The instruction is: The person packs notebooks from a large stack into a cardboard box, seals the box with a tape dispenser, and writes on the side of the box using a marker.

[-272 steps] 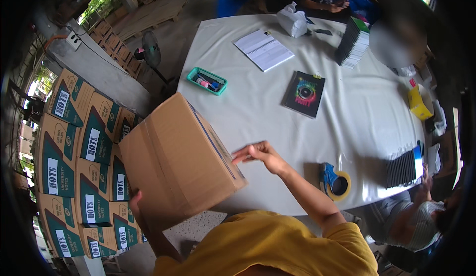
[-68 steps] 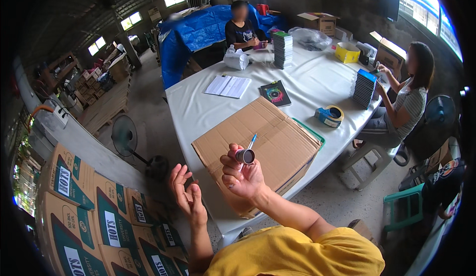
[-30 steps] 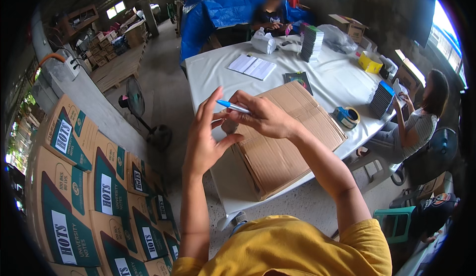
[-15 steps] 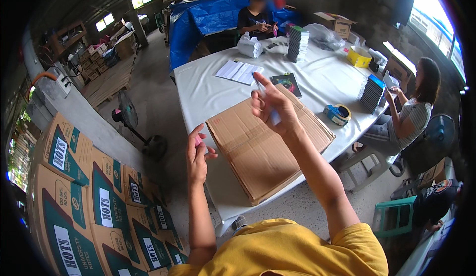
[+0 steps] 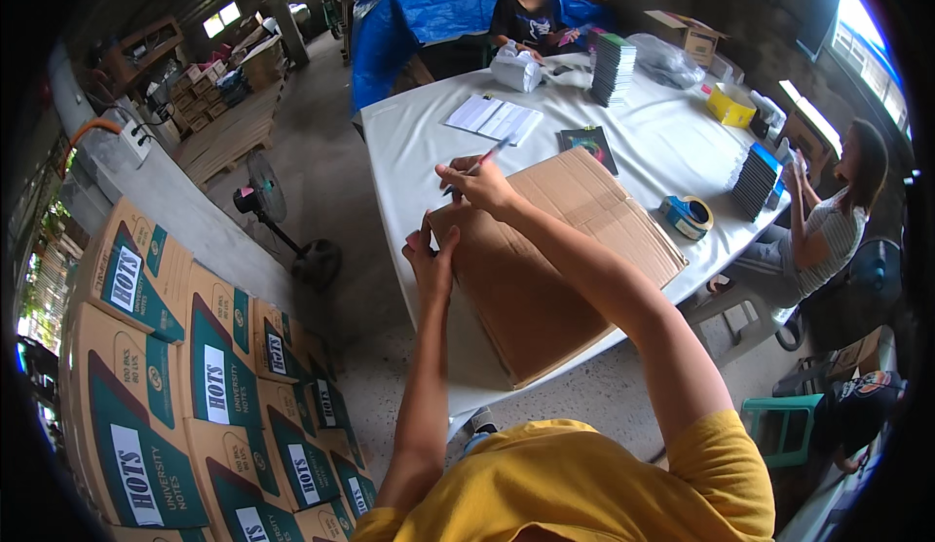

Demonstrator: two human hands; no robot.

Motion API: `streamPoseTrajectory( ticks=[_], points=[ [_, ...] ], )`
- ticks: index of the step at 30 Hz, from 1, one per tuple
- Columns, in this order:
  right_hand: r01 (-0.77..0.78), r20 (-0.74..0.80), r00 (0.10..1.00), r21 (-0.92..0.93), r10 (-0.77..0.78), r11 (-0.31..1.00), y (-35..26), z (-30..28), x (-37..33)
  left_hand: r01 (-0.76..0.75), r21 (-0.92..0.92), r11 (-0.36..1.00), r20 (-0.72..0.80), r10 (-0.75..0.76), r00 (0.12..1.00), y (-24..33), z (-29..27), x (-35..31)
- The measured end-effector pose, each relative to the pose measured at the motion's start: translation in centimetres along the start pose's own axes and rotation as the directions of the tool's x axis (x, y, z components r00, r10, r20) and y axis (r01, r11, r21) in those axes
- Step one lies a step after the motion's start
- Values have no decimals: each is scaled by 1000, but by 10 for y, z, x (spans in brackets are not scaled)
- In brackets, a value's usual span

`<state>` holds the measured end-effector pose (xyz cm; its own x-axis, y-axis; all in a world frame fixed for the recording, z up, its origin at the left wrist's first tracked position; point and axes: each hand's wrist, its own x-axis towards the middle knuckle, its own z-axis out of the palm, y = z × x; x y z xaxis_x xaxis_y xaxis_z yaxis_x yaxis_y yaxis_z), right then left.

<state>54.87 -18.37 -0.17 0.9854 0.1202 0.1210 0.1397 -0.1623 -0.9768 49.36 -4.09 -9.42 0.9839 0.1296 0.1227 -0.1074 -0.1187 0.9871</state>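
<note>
A flattened-looking brown cardboard box (image 5: pixel 570 260) lies across the near corner of the white-covered table (image 5: pixel 404 167). My right hand (image 5: pixel 479 188) grips a pen (image 5: pixel 494 152), its tip down by the box's far left corner. Beside that same corner my left hand (image 5: pixel 431 258) is curled, with a small pink thing (image 5: pixel 417 241) between its fingers; what kind it is cannot be made out. Beyond the box are a printed sheet (image 5: pixel 494 119) and a dark-covered notebook (image 5: pixel 590 149). To its right sits a roll of tape (image 5: pixel 688 218) with a blue outer side.
Stacked cartons (image 5: pixel 136 396) with green panels fill the lower left, near a standing fan (image 5: pixel 263 196). Notebook stacks (image 5: pixel 613 70) and a yellow box (image 5: pixel 729 106) stand farther along the table. One person (image 5: pixel 526 16) sits at the far side, another (image 5: pixel 823 211) at the right.
My right hand has come down and left with the pen, to the box's corner. My left hand has moved in beside it. The whole view has shifted slightly.
</note>
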Motion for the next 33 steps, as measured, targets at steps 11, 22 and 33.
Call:
streamPoseTrajectory(
  ticks=[11,22,33],
  points=[
    [184,-148,947,-480,-286,858,22,25,15,-238,124,963,-103,251,962,-20,3,1],
    [211,-141,936,-511,-324,833,22,28,13,-177,57,982,-107,183,977,-14,3,0],
    [227,-189,919,-463,-346,857,26,18,16,-188,112,976,-88,198,976,-15,1,0]
  ],
)
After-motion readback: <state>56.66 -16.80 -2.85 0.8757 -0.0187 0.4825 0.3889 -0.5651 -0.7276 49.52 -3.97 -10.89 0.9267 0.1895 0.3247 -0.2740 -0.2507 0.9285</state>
